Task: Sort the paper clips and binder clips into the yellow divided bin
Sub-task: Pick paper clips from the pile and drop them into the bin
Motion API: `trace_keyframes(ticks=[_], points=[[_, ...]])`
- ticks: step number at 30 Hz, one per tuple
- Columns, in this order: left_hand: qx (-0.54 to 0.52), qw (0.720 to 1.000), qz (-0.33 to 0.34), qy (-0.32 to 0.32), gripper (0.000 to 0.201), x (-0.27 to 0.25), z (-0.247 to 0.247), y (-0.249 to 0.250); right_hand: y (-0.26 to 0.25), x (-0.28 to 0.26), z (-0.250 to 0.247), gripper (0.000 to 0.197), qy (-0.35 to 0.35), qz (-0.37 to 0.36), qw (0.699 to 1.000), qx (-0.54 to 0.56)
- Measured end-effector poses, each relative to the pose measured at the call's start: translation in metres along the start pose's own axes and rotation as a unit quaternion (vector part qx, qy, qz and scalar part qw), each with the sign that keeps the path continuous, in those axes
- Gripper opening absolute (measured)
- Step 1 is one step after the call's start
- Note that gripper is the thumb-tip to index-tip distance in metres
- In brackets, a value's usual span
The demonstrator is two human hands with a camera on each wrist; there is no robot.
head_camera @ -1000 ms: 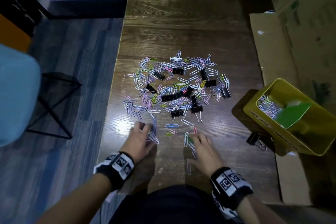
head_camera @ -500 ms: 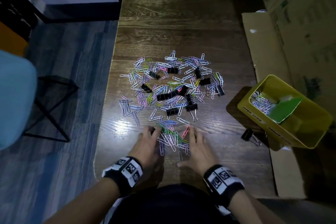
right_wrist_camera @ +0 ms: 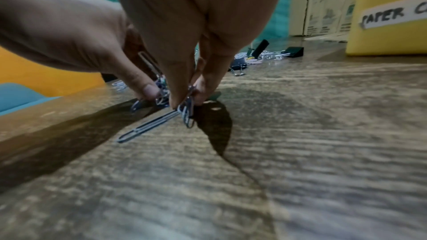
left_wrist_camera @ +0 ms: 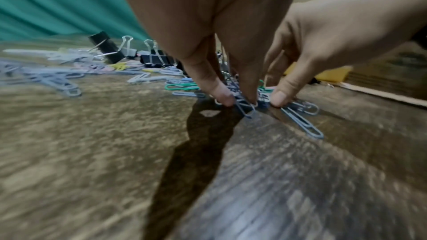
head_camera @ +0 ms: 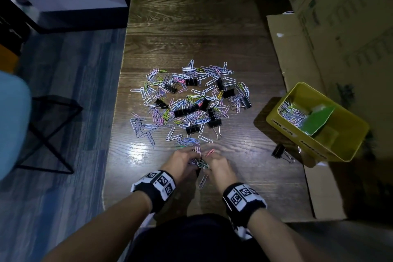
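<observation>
A heap of coloured paper clips and black binder clips (head_camera: pixel 191 102) lies mid-table. Just in front of it my two hands meet over a small bunch of paper clips (head_camera: pixel 201 162). My left hand (head_camera: pixel 182 161) pinches the bunch from the left with curled fingers (left_wrist_camera: pixel 221 96). From the right, my right hand (head_camera: pixel 217 164) pinches the same bunch (right_wrist_camera: pixel 184 109) against the wood. One long clip (right_wrist_camera: pixel 148 129) sticks out underneath. The yellow divided bin (head_camera: pixel 297 136) stands tilted at the right, with paper clips (head_camera: pixel 290 112) in its near-left compartment beside a green divider (head_camera: pixel 319 119).
One black binder clip (head_camera: pixel 280 152) lies alone by the bin's front corner. Flattened cardboard (head_camera: pixel 293 53) covers the table's right side under the bin, with boxes behind. The table's left edge (head_camera: pixel 119 112) drops to the floor, where a blue chair (head_camera: pixel 12 123) stands.
Both hands have slid together from flat and apart, sweeping loose paper clips into one bunch. Their fingers have curled in around it.
</observation>
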State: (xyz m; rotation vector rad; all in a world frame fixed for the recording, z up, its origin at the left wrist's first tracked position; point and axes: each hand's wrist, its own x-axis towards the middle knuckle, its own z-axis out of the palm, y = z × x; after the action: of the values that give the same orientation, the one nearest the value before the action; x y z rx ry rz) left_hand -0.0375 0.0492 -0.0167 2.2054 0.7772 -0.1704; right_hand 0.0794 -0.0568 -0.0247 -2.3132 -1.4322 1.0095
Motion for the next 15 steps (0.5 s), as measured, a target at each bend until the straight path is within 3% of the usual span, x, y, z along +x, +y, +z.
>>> trace_keyframes(ticks=[3, 9, 12, 15], points=[[-0.059, 0.997, -0.039, 0.018, 0.025, 0.005, -0.006, -0.005, 0.006, 0.000, -0.008, 0.038, 0.023, 0.004, 0.999, 0.034], [-0.163, 0.980, -0.114, -0.010, 0.021, 0.008, -0.019, -0.013, 0.021, 0.000, -0.018, 0.020, 0.096, 0.045, 0.983, 0.149], [-0.248, 0.959, -0.137, -0.015, 0.025, 0.011, -0.034, -0.007, 0.028, -0.007, -0.030, 0.019, 0.129, 0.079, 0.952, 0.266], [-0.284, 0.951, -0.117, -0.016, 0.023, 0.020, -0.056, 0.016, 0.028, -0.022, -0.058, 0.021, 0.159, 0.095, 0.905, 0.382]])
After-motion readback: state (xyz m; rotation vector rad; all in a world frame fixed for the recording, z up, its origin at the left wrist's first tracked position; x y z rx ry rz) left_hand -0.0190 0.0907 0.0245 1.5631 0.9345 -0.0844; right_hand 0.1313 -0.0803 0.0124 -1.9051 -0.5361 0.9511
